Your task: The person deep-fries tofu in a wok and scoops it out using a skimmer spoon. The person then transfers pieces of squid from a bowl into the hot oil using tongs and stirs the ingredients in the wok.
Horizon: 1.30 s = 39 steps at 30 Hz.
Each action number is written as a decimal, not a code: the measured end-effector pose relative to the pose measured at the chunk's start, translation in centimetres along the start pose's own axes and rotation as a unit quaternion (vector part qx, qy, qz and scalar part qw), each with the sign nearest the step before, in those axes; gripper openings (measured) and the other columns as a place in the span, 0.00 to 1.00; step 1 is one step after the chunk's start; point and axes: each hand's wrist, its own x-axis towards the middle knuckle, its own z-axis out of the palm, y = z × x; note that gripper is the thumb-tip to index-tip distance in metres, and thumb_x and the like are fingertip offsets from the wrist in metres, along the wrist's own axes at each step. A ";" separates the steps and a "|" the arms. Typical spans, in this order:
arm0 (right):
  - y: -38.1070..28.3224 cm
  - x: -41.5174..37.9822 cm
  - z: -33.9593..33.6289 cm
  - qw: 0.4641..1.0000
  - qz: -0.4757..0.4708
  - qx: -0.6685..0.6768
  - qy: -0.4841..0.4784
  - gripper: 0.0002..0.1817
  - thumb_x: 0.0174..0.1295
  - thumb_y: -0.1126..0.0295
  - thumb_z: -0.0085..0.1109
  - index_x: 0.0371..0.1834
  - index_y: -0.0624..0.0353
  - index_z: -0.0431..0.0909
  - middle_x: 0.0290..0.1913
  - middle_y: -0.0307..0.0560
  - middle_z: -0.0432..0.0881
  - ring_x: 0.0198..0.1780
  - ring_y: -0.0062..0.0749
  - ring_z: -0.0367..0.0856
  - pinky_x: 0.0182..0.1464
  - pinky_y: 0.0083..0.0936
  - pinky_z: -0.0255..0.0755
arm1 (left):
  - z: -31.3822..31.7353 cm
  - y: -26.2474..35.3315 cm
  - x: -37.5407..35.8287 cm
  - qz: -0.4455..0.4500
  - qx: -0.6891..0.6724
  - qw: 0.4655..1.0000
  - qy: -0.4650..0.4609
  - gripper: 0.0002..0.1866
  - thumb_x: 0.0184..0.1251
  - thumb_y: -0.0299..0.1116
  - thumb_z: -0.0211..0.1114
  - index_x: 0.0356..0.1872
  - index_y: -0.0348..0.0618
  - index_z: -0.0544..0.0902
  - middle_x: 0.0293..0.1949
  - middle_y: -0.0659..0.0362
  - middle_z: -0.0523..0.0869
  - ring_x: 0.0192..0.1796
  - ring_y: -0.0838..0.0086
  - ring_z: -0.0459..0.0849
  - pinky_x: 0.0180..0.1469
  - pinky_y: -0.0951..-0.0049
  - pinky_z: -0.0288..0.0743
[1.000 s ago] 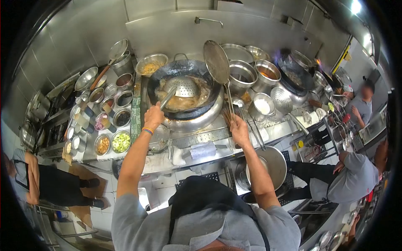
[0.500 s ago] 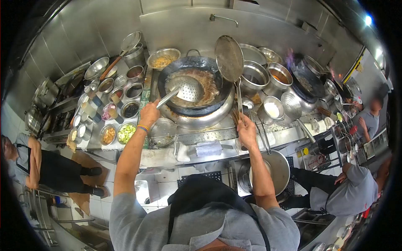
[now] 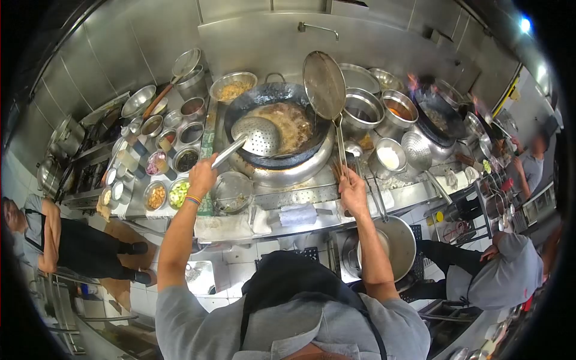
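Observation:
My left hand point(image 3: 203, 178) is closed round the metal handle of a perforated skimmer point(image 3: 258, 135). The skimmer's round head is inside a big black wok point(image 3: 264, 93), over the left part of brown, frothy liquid point(image 3: 291, 123). My right hand point(image 3: 353, 191) grips the long handle of a fine-mesh strainer point(image 3: 324, 84). That strainer stands raised at the wok's right edge, its mesh facing me. Close to my left hand are a shallow round metal pan point(image 3: 233, 189) and a bowl of chopped green vegetable point(image 3: 179, 195).
Sauce bottles and small bowls crowd the left counter, with diced orange food point(image 3: 157, 195) among them. Metal pots point(image 3: 363, 111) and a second wok point(image 3: 441, 114) with flames stand right. A large pot point(image 3: 399, 246) is below. One person point(image 3: 66, 240) stands left; others point(image 3: 498, 270) are right.
The skimmer and my left hand have shifted slightly left and down. More frothy liquid shows in the wok. The strainer has barely moved, a little left.

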 end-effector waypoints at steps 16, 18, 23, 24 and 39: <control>-0.3 -1.2 0.2 0.999 0.030 0.031 -0.014 0.21 0.77 0.72 0.49 0.70 0.64 0.71 0.23 0.36 0.72 0.10 0.18 0.64 0.10 0.22 0.57 | 0.5 1.2 4.4 0.027 0.034 0.999 -0.027 0.27 0.62 0.28 0.62 0.65 0.57 0.77 0.45 0.44 0.86 0.47 0.46 0.87 0.50 0.48 0.81; -0.7 -1.4 -0.4 0.999 0.030 0.034 -0.016 0.21 0.77 0.72 0.49 0.70 0.65 0.71 0.23 0.36 0.72 0.10 0.18 0.63 0.10 0.22 0.57 | 0.0 1.1 3.5 0.022 0.038 0.999 -0.024 0.27 0.62 0.29 0.62 0.66 0.57 0.77 0.45 0.44 0.86 0.48 0.45 0.87 0.50 0.47 0.81; -1.6 -1.2 -0.6 0.998 0.049 0.048 -0.012 0.23 0.76 0.72 0.48 0.72 0.66 0.68 0.23 0.36 0.73 0.11 0.19 0.64 0.10 0.22 0.58 | -0.2 -1.0 2.0 0.015 0.021 0.999 -0.022 0.29 0.61 0.30 0.63 0.67 0.61 0.77 0.47 0.45 0.86 0.48 0.44 0.87 0.51 0.47 0.81; -1.9 -1.0 -0.5 0.997 0.052 0.049 -0.010 0.23 0.76 0.72 0.48 0.73 0.66 0.67 0.23 0.36 0.73 0.11 0.19 0.64 0.10 0.22 0.58 | -0.2 -1.4 1.7 0.013 0.016 1.000 -0.023 0.29 0.61 0.30 0.63 0.66 0.61 0.77 0.47 0.45 0.86 0.48 0.44 0.87 0.51 0.47 0.81; 2.3 4.6 1.1 0.986 -0.067 -0.148 0.026 0.25 0.67 0.76 0.49 0.68 0.71 0.73 0.43 0.56 0.86 0.27 0.35 0.84 0.35 0.29 0.80 | -2.9 0.4 -3.6 -0.027 0.047 0.993 0.103 0.28 0.56 0.27 0.70 0.63 0.49 0.81 0.59 0.47 0.79 0.63 0.51 0.74 0.62 0.51 0.67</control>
